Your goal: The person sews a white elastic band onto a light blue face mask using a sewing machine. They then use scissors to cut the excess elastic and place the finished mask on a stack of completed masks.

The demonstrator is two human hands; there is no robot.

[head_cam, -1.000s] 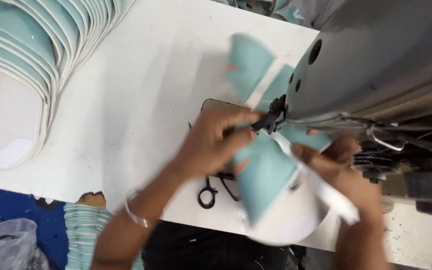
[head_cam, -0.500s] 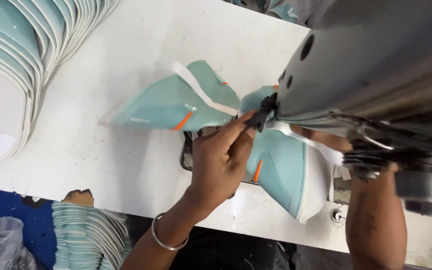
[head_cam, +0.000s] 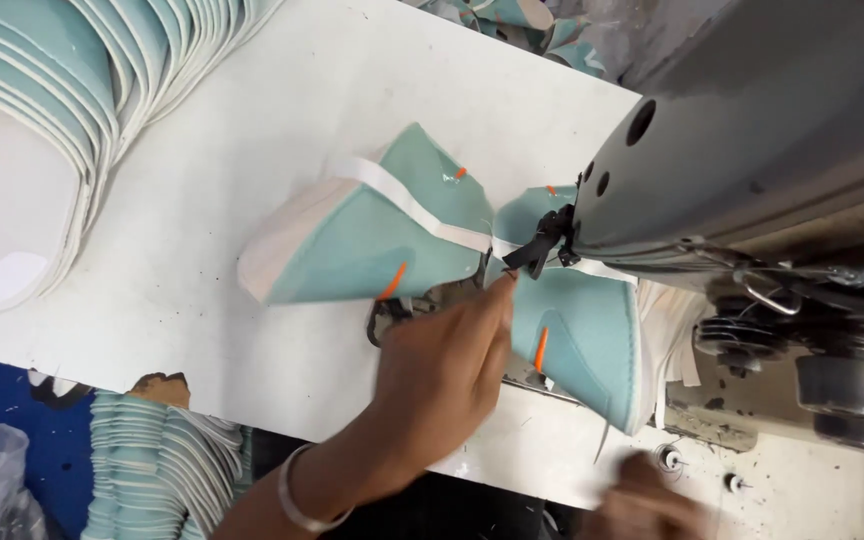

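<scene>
A left hand (head_cam: 442,375) is reaching open, holding nothing, fingers (head_cam: 497,300) touching teal fabric pieces (head_cam: 392,235) at a sewing machine (head_cam: 752,150); the right hand's (head_cam: 642,500) grip is unclear.

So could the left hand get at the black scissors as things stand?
Probably yes: the left hand lies right beside the scissors, whose handle shows at the edge of the teal piece; that piece covers the rest.

The shoe pieces (head_cam: 372,245) are mint green with orange marks and white tape; the table (head_cam: 202,150) is white, the sewing machine (head_cam: 762,150) grey.
</scene>
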